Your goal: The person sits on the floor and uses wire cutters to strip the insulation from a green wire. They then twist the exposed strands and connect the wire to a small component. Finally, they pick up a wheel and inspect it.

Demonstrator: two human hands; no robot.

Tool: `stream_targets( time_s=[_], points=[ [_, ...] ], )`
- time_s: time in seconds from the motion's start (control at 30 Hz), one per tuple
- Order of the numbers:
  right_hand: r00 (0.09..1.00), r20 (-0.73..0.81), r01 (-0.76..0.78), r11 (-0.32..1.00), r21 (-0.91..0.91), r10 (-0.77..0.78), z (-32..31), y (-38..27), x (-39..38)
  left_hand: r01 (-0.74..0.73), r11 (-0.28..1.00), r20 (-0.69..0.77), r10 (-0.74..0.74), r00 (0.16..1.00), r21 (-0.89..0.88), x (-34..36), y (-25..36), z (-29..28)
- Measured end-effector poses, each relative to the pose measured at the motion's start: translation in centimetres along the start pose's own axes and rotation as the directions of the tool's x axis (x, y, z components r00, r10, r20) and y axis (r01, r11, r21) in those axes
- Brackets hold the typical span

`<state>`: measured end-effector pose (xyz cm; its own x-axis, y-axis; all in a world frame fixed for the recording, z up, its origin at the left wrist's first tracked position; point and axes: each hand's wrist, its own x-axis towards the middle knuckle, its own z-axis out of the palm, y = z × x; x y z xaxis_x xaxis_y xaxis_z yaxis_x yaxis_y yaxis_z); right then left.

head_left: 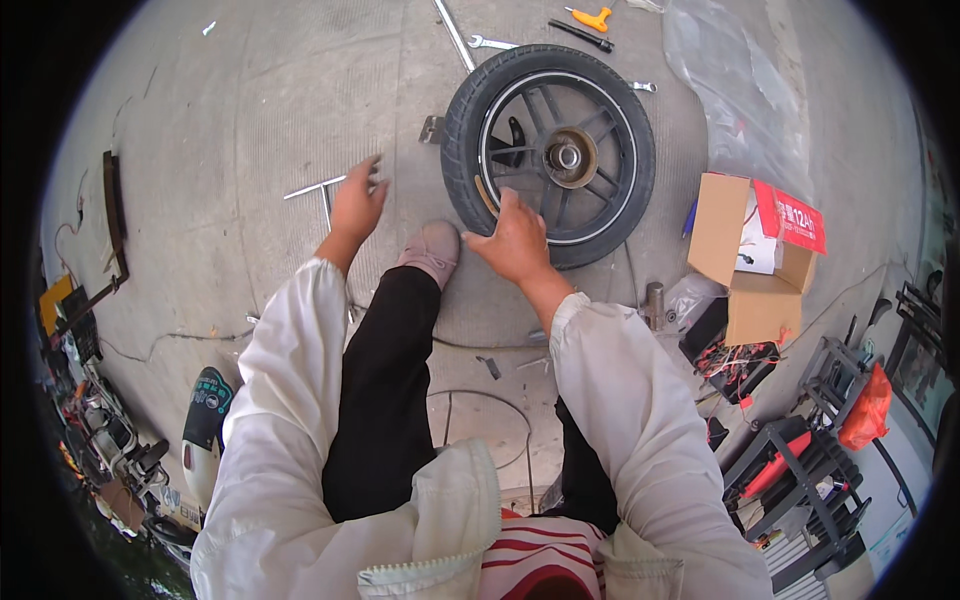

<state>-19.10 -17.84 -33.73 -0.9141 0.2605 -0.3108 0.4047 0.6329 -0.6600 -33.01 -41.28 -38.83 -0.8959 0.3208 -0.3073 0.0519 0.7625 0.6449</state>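
A motorcycle-type wheel (548, 228) with a black tyre (462, 150) and dark spoked rim lies flat on the floor, its round hub (569, 157) facing up. My right hand (515, 240) is over the tyre's near left part, thumb spread from the fingers, with nothing visible in it. Whether it touches the rubber I cannot tell. My left hand (360, 205) is open to the left of the wheel, fingers apart. Just left of it lies a silver T-handle wrench (325, 203), partly behind the hand. A black curved piece (515, 135) shows between the spokes.
Beyond the wheel lie a wrench (490, 42), a long metal bar (453, 35), a black rod (580, 35) and an orange-handled tool (592, 18). An open cardboard box (720, 225) and plastic sheeting (735, 90) are to the right. A cable (175, 336) crosses the floor; my shoe (432, 248) is beside the tyre.
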Motion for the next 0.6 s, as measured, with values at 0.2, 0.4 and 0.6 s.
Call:
stream_targets(
  time_s=[0.2, 0.4, 0.6],
  points=[
    [0.969, -0.115, 0.215, 0.975, -0.051, -0.220, -3.7, -0.3, -3.0, 0.581, 0.755, -0.338, -0.485, 0.806, 0.304, -11.3, -8.9, -1.0],
    [1.000, 0.026, 0.000, 1.000, 0.020, 0.000, -8.6, 7.8, -9.5, 0.576, 0.764, 0.062, -0.616, 0.786, 0.289, -16.5, -11.7, 2.1],
    [0.852, 0.313, -0.433, 0.901, -0.029, 0.420, -5.3, 21.4, -17.6, 0.703, 0.662, 0.348, -0.614, 0.708, -0.261, -14.8, -12.1, 0.1]
  ],
)
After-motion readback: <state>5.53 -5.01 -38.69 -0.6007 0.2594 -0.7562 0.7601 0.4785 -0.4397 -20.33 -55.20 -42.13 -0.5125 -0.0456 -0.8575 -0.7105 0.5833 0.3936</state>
